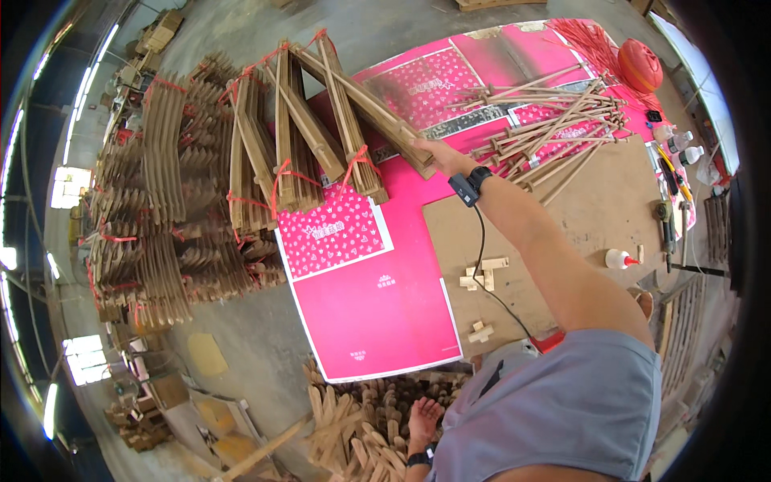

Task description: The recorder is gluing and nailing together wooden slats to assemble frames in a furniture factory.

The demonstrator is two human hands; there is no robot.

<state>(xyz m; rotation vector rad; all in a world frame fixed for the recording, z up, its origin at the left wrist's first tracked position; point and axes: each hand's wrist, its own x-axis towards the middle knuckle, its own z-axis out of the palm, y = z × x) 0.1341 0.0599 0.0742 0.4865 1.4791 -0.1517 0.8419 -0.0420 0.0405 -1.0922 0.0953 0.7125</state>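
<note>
My right hand (438,154) reaches across the table, its fingers closed on the near end of a long bundle of wooden strips (361,100). That bundle lies slanting beside other strip bundles (299,173) tied with red plastic cord. A watch and a small black device with a cable sit on my right wrist. Low in the view, my left hand (424,418) hangs palm up, fingers loosely curled and apart, with nothing in it. Beside and below it is a heap of short round-ended wooden slats (369,438).
Pink printed sheets (377,313) and a brown board (562,233) cover the table. Thin wooden sticks (554,128), a red cord ball (640,66), a glue bottle (620,259), wood blocks (483,277) and a drill (665,225) lie there. Tall strip stacks (165,201) stand left.
</note>
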